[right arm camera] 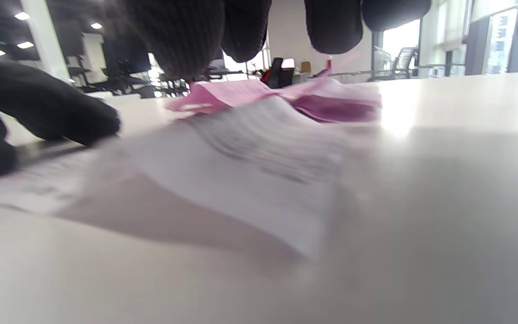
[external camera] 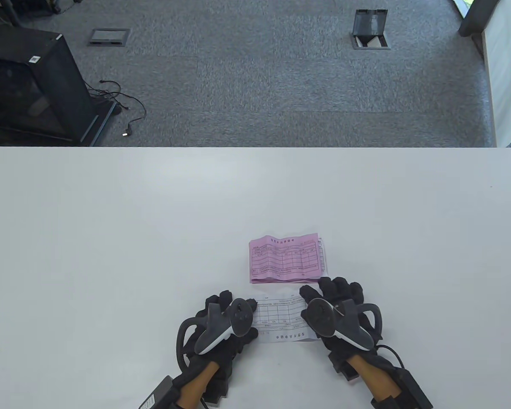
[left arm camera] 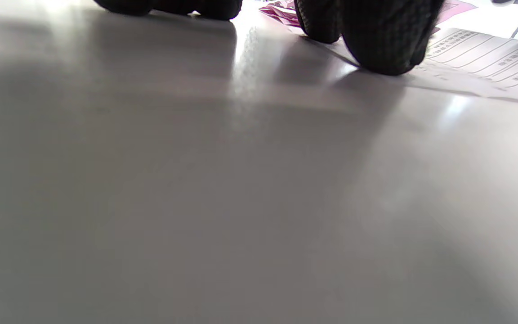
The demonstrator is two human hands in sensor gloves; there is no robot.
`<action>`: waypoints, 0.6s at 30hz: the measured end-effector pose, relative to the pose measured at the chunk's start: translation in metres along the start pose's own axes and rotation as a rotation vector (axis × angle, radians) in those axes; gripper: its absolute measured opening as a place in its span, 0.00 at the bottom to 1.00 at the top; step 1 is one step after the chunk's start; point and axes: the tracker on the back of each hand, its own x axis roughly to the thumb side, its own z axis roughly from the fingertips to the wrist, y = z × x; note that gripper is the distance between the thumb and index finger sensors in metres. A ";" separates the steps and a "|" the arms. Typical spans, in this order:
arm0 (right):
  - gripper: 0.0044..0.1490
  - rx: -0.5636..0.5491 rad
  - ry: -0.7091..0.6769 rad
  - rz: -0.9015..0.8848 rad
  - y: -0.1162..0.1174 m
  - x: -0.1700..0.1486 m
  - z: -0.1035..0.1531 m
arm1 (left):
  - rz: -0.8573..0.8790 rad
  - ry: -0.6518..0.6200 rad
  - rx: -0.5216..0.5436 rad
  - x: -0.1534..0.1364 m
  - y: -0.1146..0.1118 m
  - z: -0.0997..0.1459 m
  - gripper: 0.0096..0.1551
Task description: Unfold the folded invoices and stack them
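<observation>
Near the tabletop's front edge, the left hand and right hand press spread fingers on the white invoice; smoothing outward should flatten its lifted corner before stacking.

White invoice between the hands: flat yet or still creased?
Not flat. White invoice is spread, but the right wrist view shows its near edge lifted off the table.

Thin printed paper was seen in the white invoice and the creased pink invoice. The table was smooth, faintly glossy. Black knitted cloth covered the left hand and right hand.
</observation>
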 end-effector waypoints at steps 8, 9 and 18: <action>0.39 0.179 -0.110 0.100 0.030 0.056 -0.018 | 0.001 0.000 0.000 0.000 0.000 0.000 0.41; 0.39 0.189 -0.113 0.095 0.035 0.058 -0.019 | -0.002 -0.002 -0.001 0.000 0.000 0.000 0.41; 0.39 0.190 -0.055 0.084 0.033 0.031 -0.015 | -0.012 0.000 0.001 0.000 0.001 0.000 0.41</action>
